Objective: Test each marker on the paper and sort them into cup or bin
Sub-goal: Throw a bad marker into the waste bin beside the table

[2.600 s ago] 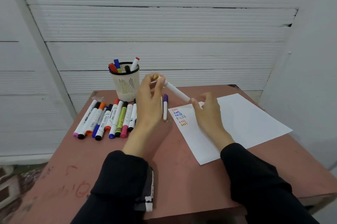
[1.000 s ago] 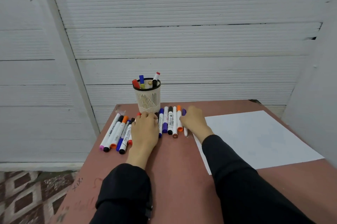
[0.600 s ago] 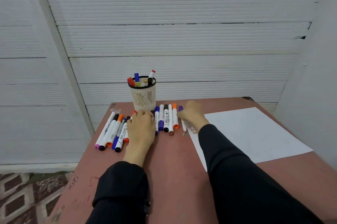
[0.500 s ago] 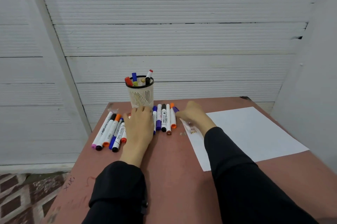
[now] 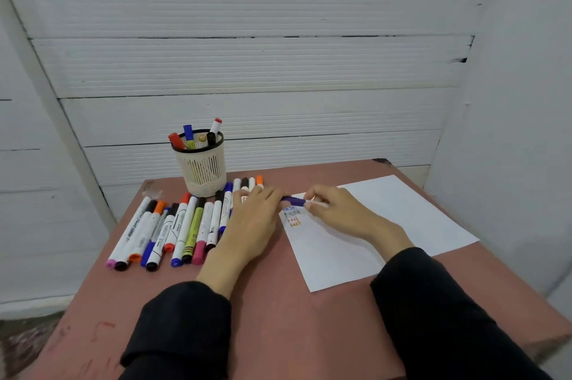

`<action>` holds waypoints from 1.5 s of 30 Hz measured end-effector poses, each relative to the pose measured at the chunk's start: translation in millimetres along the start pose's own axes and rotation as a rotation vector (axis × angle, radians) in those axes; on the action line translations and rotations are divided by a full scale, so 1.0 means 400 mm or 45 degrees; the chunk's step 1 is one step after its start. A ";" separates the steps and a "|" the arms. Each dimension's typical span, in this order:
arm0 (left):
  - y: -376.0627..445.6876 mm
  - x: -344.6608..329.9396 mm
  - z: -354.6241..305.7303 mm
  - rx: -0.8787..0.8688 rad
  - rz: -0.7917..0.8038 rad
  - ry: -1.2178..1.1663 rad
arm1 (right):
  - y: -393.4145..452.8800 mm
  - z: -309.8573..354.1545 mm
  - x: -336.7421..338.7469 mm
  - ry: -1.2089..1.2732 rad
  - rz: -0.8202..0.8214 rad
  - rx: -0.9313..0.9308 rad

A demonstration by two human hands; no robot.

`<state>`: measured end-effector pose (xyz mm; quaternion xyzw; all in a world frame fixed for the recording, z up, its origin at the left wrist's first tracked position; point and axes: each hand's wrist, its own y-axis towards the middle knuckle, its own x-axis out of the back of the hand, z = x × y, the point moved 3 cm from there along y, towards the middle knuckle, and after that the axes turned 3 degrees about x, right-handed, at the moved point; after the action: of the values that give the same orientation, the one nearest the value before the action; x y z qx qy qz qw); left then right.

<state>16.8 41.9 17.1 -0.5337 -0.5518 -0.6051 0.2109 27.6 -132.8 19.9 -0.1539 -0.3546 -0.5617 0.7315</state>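
Hands (image 5: 297, 209) on purple marker (image 5: 293, 201) over paper's (image 5: 387, 212) left edge.

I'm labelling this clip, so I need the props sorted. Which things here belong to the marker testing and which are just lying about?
In the job:
- purple marker, held by left hand at the cap and right hand at the barrel
- paper with test scribbles
- cup with markers in it
- row of markers

Lying about:
- table
- wall

No bin shows.

Reddish-brown table (image 5: 278, 327), white ribbed wall panels (image 5: 247, 70)
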 end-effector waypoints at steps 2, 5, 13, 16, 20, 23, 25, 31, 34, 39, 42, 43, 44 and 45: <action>0.006 -0.001 -0.014 -0.003 -0.007 -0.038 | -0.012 -0.002 -0.001 -0.095 -0.028 0.072; 0.008 -0.015 -0.008 0.021 -0.005 -0.049 | -0.023 0.005 -0.013 -0.301 -0.027 0.159; 0.007 -0.004 0.010 0.081 -0.042 -0.132 | -0.020 0.018 -0.039 -0.708 -0.123 0.323; 0.008 -0.002 0.012 0.081 -0.048 -0.160 | -0.023 0.019 -0.042 -0.682 -0.107 0.318; 0.007 -0.006 0.021 0.087 -0.030 -0.118 | -0.025 0.021 -0.048 -0.687 -0.095 0.314; 0.007 -0.009 0.029 0.108 -0.028 -0.098 | -0.025 0.021 -0.051 -0.731 -0.092 0.318; 0.009 -0.012 0.034 0.110 -0.022 -0.103 | -0.025 0.021 -0.056 -0.741 -0.092 0.326; 0.011 -0.010 0.046 0.125 0.043 -0.103 | -0.027 0.035 -0.063 -0.820 -0.105 0.344; 0.013 -0.006 0.047 0.144 0.055 -0.090 | -0.028 0.040 -0.069 -0.891 -0.102 0.353; 0.007 -0.004 0.037 0.142 0.027 -0.061 | -0.026 0.050 -0.077 -0.806 -0.052 0.293; 0.005 -0.003 0.036 0.155 0.032 -0.072 | -0.029 0.055 -0.078 -0.760 -0.010 0.277; 0.005 -0.004 0.034 0.152 0.039 -0.080 | -0.031 0.055 -0.077 -0.784 -0.017 0.284; 0.004 -0.003 0.031 0.151 0.048 -0.088 | -0.030 0.053 -0.076 -0.817 -0.032 0.296; 0.004 -0.003 0.030 0.153 0.057 -0.095 | -0.029 0.051 -0.075 -0.853 -0.049 0.309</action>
<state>23.4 51.7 14.6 -0.5546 -0.5825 -0.5457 0.2352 6.3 -102.4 11.6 -0.2348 -0.6417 -0.4477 0.5768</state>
